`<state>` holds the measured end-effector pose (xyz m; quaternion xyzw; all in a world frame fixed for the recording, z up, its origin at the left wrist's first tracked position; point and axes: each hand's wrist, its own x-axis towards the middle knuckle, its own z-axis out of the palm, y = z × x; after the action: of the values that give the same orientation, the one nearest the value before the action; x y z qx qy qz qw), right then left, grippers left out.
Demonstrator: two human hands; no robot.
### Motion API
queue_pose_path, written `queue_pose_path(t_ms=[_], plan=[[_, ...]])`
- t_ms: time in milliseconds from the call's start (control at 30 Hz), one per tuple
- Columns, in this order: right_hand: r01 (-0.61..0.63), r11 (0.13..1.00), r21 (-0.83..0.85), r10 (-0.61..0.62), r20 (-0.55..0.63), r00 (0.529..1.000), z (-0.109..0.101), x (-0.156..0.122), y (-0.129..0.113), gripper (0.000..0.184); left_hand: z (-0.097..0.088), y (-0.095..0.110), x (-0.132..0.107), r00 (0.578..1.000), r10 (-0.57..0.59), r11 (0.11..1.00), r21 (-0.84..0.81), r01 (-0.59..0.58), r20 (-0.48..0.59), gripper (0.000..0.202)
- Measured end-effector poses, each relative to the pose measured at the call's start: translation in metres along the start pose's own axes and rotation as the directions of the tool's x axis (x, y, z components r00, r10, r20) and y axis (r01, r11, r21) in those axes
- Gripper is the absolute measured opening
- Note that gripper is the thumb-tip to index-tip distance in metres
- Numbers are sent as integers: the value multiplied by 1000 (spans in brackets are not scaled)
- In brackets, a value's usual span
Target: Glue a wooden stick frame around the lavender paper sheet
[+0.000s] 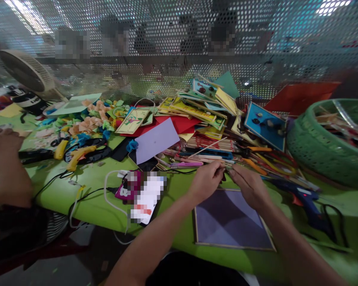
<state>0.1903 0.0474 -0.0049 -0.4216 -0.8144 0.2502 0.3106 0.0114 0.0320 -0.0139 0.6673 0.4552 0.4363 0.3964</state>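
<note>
My left hand (206,180) and my right hand (248,183) meet fingertip to fingertip above the table. Both are closed, and the small dark thing between their fingers is mostly hidden, so I cannot make it out. Just below them lies a flat purple panel (232,226) edged with thin wooden strips, partly under their shadow. A blue glue gun (307,202) rests to the right of my right arm, a small red light showing on it. Beyond my fingers are thin wooden sticks (209,147) and a pink pen (187,164).
Left of my arm lie a lit phone (149,196), a magenta case (129,186) and cables. Behind are piled coloured cards (197,107), a lilac sheet (158,141) and paper scraps (89,119). A green basket (325,147) stands right; another person's hand (4,139) is far left.
</note>
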Motion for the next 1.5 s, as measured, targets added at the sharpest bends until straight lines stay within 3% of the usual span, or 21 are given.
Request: queue_pose_path(t_ms=[133,300,467,600,733,867,1000,1200,1500], plan=[[77,980,-182,-93,-80,992,4,-1,4,34,-1,4,0,999,-21,999,36,22,-28,16],[130,838,-530,-221,-113,969,8,-2,5,37,-1,5,1,999,-37,999,34,37,-2,19],[182,792,-582,-274,-74,959,9,-2,3,34,-2,4,1,1000,2,995,95,-1,-17,17],[127,876,-466,-188,-87,978,8,-2,1,35,-3,5,0,996,68,989,133,-60,-61,19],[3,993,-120,-10,-59,998,7,0,-1,37,-1,6,0,994,40,999,19,-38,-106,17],[-128,979,160,134,-29,991,8,1,0,42,2,4,1,991,-17,990,-139,-2,-131,12],[-195,924,329,203,8,979,9,3,0,46,4,4,2,986,-79,964,-264,38,-147,12],[-223,893,391,226,40,973,6,3,-3,51,4,6,1,979,-152,948,-301,105,-139,13],[-196,905,378,207,12,978,2,4,0,53,-2,7,3,979,-148,937,-337,94,-138,18]])
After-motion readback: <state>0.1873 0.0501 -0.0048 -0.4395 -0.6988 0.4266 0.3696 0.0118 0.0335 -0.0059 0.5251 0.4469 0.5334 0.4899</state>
